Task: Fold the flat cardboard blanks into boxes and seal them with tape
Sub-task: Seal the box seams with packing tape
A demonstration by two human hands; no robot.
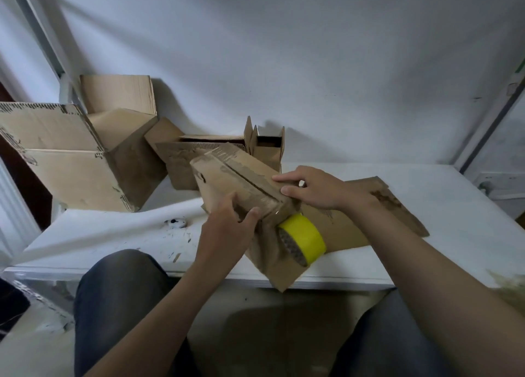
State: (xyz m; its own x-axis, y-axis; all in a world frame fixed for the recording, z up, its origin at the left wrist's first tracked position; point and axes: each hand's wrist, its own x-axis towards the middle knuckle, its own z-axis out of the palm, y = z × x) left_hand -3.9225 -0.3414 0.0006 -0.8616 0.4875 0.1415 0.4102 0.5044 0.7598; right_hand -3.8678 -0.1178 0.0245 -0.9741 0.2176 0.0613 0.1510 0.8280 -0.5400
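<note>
A small folded cardboard box [235,178] is held tilted above the white table [113,234], its top seam covered with clear tape. My left hand [227,229] grips its near left side, thumb on the top edge. My right hand [312,189] rests on the top at the near right corner, fingers and thumb pressing flat beside the seam. A yellow tape roll [308,239] hangs at the box's near end, just below my right hand. A flat cardboard blank [346,229] lies on the table underneath.
A large open carton [71,155] stands at the back left, with an open box [181,155] and a narrow upright box [268,146] against the wall. A small white object [174,222] lies on the table. My knees are below the front edge.
</note>
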